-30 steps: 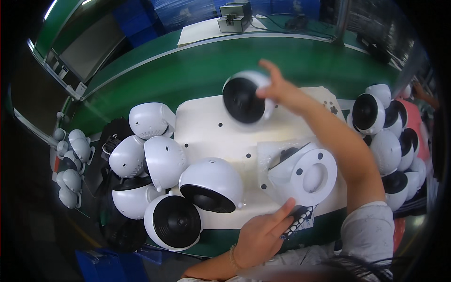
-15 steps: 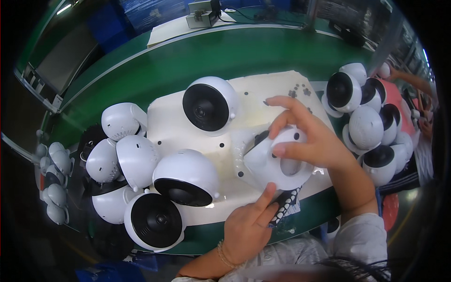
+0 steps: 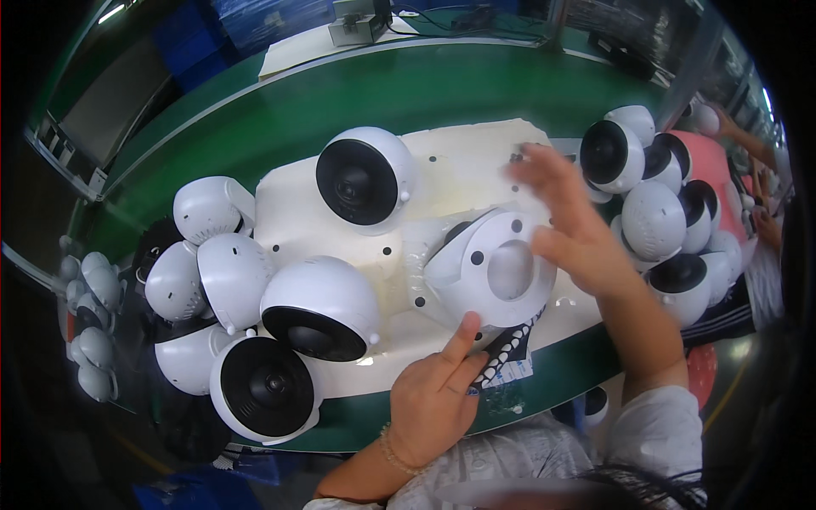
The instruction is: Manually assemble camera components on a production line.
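A white ball-shaped camera [image 3: 531,297] lies tipped over, its ring-shaped base facing up and bearing black round pads. My left hand [image 3: 432,398] is at its near side, the index fingertip against or very close to the base's edge. Its other fingers are bent round a black sticker sheet [image 3: 507,350] with rows of white dots, though the grip is partly hidden. Right of the base, my right hand [image 3: 578,225] is raised, thumb and fingers apart and partly blurred. Nothing shows between its fingers.
Several similar cameras crowd the left, including a front one [image 3: 265,387]; another [image 3: 361,178] stands behind. More are piled at the right [image 3: 653,221]. A cream mat [image 3: 463,144] covers part of the green bench [image 3: 280,110]. Another person's arm [image 3: 752,144] shows far right.
My right hand has lifted off the base and moved back and right, uncovering its ring and pads. My left hand keeps its place at the near edge. The view has shifted slightly.
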`<state>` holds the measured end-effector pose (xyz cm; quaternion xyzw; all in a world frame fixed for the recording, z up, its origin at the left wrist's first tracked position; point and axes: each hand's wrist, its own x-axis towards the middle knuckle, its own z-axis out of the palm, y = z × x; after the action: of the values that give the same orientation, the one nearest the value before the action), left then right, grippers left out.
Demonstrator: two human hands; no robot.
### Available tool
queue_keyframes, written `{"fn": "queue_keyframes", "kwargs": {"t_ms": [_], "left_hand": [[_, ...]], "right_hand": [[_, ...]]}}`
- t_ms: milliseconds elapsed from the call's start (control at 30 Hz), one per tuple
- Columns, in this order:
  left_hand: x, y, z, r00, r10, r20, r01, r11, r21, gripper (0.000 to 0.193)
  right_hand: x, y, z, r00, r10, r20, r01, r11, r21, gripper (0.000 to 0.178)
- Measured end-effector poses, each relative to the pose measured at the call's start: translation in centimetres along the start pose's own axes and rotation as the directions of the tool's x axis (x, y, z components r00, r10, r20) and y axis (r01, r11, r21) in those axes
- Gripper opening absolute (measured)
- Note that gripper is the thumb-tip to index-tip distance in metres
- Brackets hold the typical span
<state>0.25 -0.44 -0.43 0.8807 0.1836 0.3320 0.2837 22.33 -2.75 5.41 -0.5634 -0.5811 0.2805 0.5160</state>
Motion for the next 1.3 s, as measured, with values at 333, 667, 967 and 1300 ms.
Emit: {"fn": "queue_keyframes", "kwargs": {"t_ms": [333,667,967,1300], "left_hand": [[-0.1,-0.3,0.7,0.998,-0.064,0.006,0.064,0.996,-0.064,0.03],[0.1,0.2,0.3,0.993,-0.113,0.037,0.116,0.99,-0.084,0.026],[0.2,0.5,0.2,0.982,-0.165,0.091,0.173,0.98,-0.096,0.022],[0.3,0.5,0.2,0.982,-0.169,0.082,0.179,0.976,-0.128,0.019]], "right_hand": [[-5.0,0.1,1.9,0.975,-0.221,-0.032,0.201,0.931,-0.306,0.004],[-4.7,0.0,2.2,0.979,-0.203,0.021,0.195,0.9,-0.39,0.003],[-5.4,1.5,2.2,0.935,-0.355,-0.006,0.3,0.797,-0.524,0.006],[-7.1,0.9,2.7,0.856,-0.517,0.015,0.407,0.656,-0.635,0.024]]}}
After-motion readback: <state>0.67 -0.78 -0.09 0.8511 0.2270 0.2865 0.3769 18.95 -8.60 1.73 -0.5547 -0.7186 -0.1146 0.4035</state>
